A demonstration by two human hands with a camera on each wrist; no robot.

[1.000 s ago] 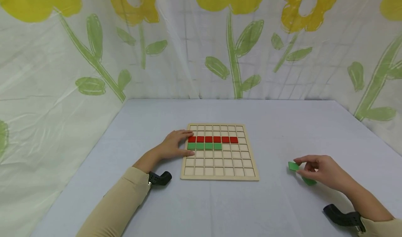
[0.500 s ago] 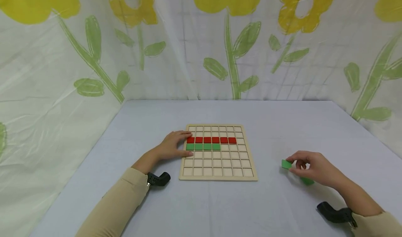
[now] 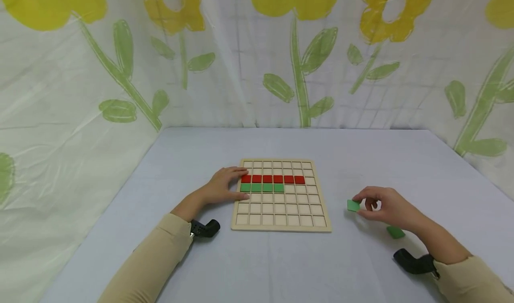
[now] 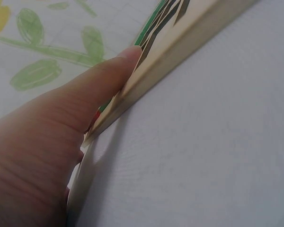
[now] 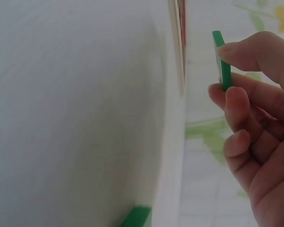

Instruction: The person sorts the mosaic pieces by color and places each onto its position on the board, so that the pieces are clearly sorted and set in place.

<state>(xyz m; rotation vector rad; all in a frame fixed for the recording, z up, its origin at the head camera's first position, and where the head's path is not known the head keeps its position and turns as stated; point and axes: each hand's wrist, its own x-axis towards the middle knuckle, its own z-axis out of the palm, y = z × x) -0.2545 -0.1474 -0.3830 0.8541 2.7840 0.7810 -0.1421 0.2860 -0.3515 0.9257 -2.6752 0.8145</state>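
Note:
A wooden grid board [image 3: 281, 228] lies flat on the table, with a row of red square tiles [image 3: 278, 179] and, below it, a shorter row of green square tiles [image 3: 262, 187] in its cells. My left hand [image 3: 220, 185] rests on the board's left edge, thumb and fingers spread; the left wrist view shows the thumb [image 4: 106, 75] lying straight over the rim. To the right of the board, my right hand [image 3: 385, 205] pinches one green tile [image 3: 353, 205] between thumb and fingertips, raised off the table. In the right wrist view this tile [image 5: 222, 64] appears edge-on.
One loose green tile [image 3: 395, 232] lies on the white tabletop [image 3: 301, 267], below the right forearm. A curtain with painted flowers [image 3: 241, 84] hangs behind the table and along its sides. Each wrist wears a black device [image 3: 415, 262].
My right hand has moved left and slightly away from me with the pinched green tile, uncovering the loose tile behind it. The left hand and board stay where they were.

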